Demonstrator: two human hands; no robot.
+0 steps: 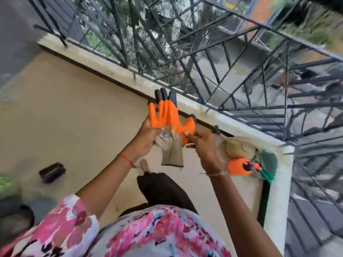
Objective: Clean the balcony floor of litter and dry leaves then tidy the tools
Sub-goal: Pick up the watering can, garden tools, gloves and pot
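Balcony floor beside the railing: two hands are holding up an orange-coated glove.
Left hand and right hand are each pinching it at the palm, fingers curled on it, above the floor's railing edge. It is looking light and limp, and its hanging cloth cuff is likely the easiest hold.

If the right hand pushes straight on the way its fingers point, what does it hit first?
The orange glove: the right hand pinches its edge, fingers aimed up-left. Past the glove sits the left hand, holding the other side, though depth is unclear.
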